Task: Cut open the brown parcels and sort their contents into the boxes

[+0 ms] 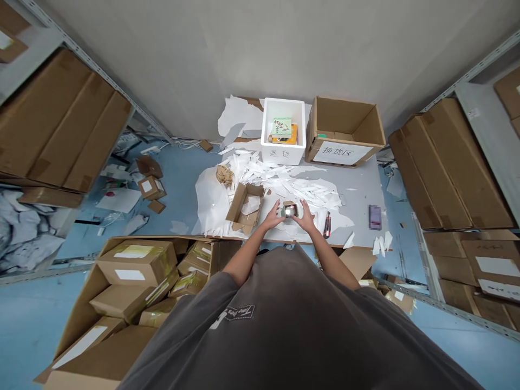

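Note:
A small shiny metallic object (290, 210) is at the front of the table, between my two hands. My left hand (273, 215) is at its left side, thumb near it and fingers spread. On its right side is my right hand (305, 216), its fingers also apart. Whether the fingertips press on the object is too small to tell. An open cardboard box (235, 208) with white paper inside stands left of my left hand. A red and black box cutter (327, 225) lies right of my right hand.
White paper strips (264, 170) cover the table's middle. Behind them stand a white foam box (283, 157) and a large cardboard box (345, 154). A phone (375, 217) lies at the right. A big carton of parcels (81, 298) stands at the lower left.

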Available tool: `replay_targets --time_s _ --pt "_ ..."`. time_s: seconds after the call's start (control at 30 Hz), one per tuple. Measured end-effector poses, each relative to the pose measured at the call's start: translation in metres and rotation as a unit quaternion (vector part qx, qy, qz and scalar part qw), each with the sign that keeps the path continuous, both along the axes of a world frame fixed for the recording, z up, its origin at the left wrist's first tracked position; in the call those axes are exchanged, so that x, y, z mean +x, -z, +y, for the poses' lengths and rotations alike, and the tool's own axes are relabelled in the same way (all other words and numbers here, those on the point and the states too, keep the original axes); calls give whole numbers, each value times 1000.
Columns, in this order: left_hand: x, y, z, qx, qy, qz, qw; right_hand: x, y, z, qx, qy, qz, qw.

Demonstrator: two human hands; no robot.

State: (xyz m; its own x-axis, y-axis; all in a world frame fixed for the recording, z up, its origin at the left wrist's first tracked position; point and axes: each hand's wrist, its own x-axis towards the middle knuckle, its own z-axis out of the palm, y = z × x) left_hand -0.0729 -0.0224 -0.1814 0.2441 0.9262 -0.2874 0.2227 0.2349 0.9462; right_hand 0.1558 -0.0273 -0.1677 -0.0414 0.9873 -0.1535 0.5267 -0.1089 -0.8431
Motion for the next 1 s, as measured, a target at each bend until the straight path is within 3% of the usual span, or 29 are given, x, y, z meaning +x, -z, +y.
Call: replay_targets --time_s 0.13,0.3,0.67,0.87,1.0 --pt "4 8 2 -78 -53 1 996 -7 8 -6 -35 80 76 993" --pt "24 6 20 -68 -60 -7 996 -16 10 -9 -7 62 97 993" --pt "25 7 31 -83 -67 -109 988 -11 3 -5 -23 37 101 994" --pt "32 4 40 -136 -58 -21 989 -13 5 -3 -29 48 103 993" --pt "31 3 44 -86 -61 -44 993 -14 9 -3 -35 43 115 992"
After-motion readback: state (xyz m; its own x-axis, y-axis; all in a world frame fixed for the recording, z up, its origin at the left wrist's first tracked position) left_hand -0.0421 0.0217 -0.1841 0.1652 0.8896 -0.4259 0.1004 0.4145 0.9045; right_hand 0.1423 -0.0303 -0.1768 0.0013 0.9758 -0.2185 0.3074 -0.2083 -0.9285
